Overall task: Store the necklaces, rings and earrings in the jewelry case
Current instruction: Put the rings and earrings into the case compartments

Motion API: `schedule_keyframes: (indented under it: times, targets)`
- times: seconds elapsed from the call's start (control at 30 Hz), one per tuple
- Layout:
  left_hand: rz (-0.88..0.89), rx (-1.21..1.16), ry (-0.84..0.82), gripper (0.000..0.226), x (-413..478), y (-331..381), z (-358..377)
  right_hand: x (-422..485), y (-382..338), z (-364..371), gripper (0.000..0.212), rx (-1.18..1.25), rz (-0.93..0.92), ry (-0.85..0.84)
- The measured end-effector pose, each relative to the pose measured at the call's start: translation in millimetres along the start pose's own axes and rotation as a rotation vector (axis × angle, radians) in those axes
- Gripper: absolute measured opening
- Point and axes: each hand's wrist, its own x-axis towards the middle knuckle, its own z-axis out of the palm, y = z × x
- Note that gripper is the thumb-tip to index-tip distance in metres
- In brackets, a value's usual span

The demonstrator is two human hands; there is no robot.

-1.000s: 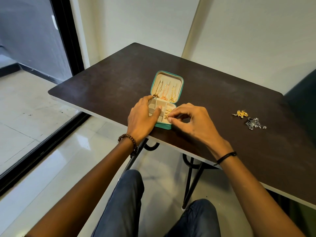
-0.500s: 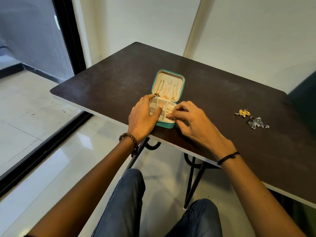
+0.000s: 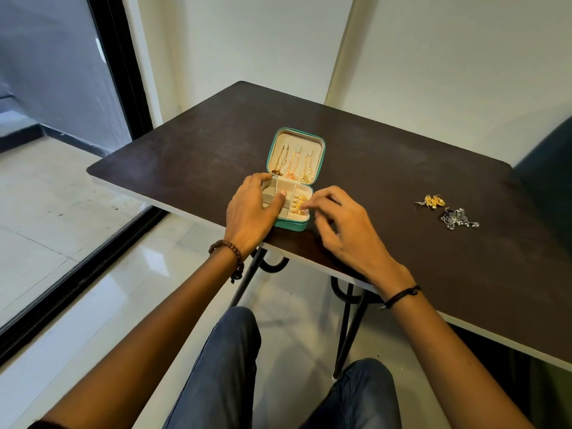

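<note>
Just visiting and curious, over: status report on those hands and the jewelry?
Left hand holds jewelry case, lid open. Right hand at gold rings in tray, grip unclear. Necklaces hung in lid. Gold cluster, silver cluster loose on table; nothing blocking.

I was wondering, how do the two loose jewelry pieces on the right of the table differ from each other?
The gold piece is bright yellow; the silver piece is dark grey. The gold piece lies nearer the jewelry case; the silver piece lies farther right and spreads wider. Both lie loose on the table, outside the case, untouched.
</note>
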Motion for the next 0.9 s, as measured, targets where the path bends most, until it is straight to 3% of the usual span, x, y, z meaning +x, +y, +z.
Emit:
schedule_keyframes:
  times: [0.13, 0.37, 0.67, 0.9]
  targets:
    - [0.025, 0.024, 0.047, 0.047, -3, 5, 1, -6, 4, -9, 0.020, 0.044, 0.080, 0.175]
    - [0.185, 0.026, 0.121, 0.034, -15, 45, 19, -21, 23, -33, 0.017, 0.049, 0.164, 0.266]
    - [0.348, -0.028, -0.217, 0.025, -16, 121, 98, -48, 72, -81, 0.014, -0.068, 0.274, 0.365]
    - [0.238, -0.102, -0.423, 0.030, 9, 147, 176, -57, 138, -116, 0.019, -0.247, 0.515, 0.423]
